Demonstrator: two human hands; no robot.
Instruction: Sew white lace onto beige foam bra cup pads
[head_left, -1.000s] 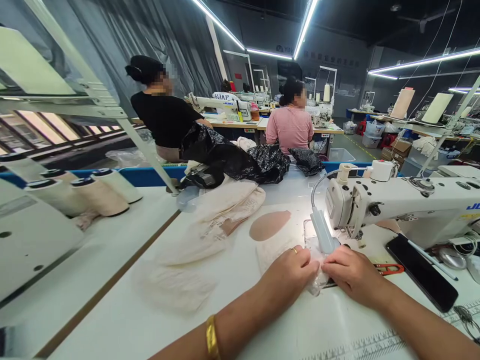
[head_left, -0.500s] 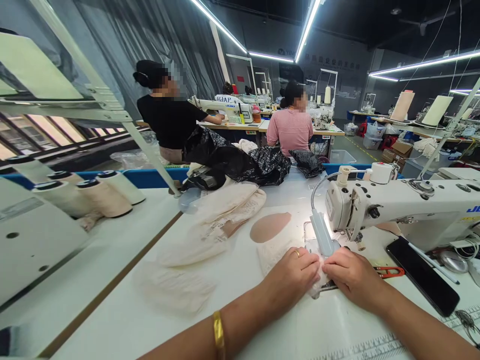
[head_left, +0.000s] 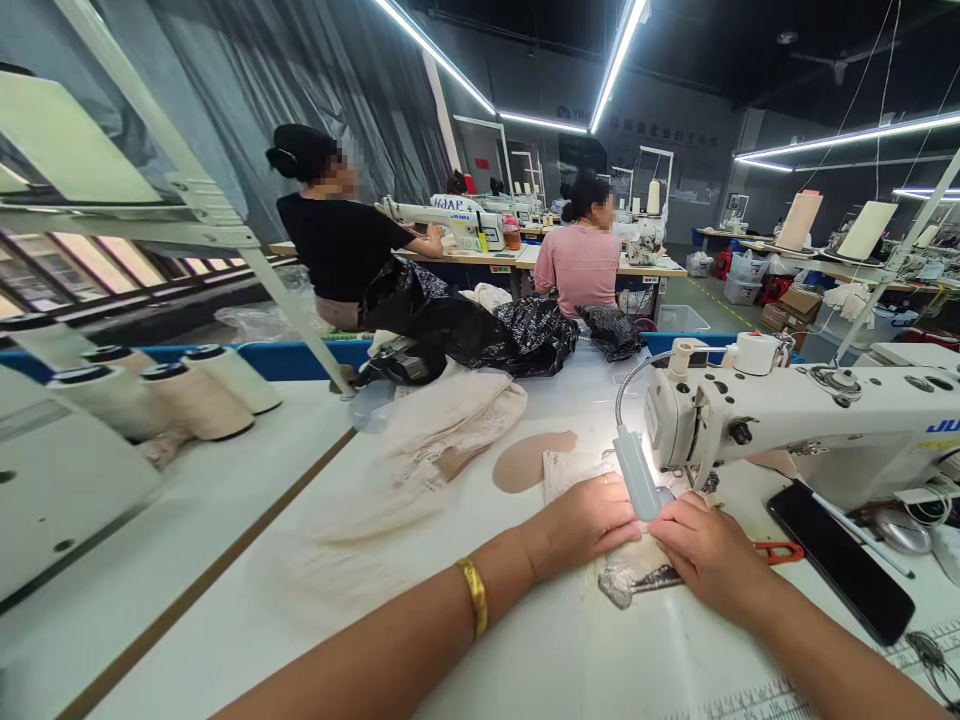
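Observation:
A white sewing machine (head_left: 780,410) stands at the right, with a grey lamp (head_left: 636,475) on a bendy neck beside its needle end. Cream fabric (head_left: 641,562) lies under my hands just in front of the needle area, and a printed corner of it shows past my left hand. My left hand (head_left: 589,517) grips the fabric from the left, its fingertips partly behind the lamp. On the other side, my right hand (head_left: 705,548) pinches the fabric's right edge close to the machine. The needle and presser foot are hidden.
Beside my right hand lie orange thread snips (head_left: 780,552), a black phone (head_left: 840,560) and a ruler (head_left: 757,702). A cream fabric pile (head_left: 450,430) and a tan oval piece (head_left: 525,462) lie leftward. Thread cones (head_left: 195,400) stand far left. Two people work at machines ahead.
The fabric has shifted: its printed corner now shows beyond my left hand, and more of its near end shows below. My left hand has flattened somewhat; my right hand stays near the machine.

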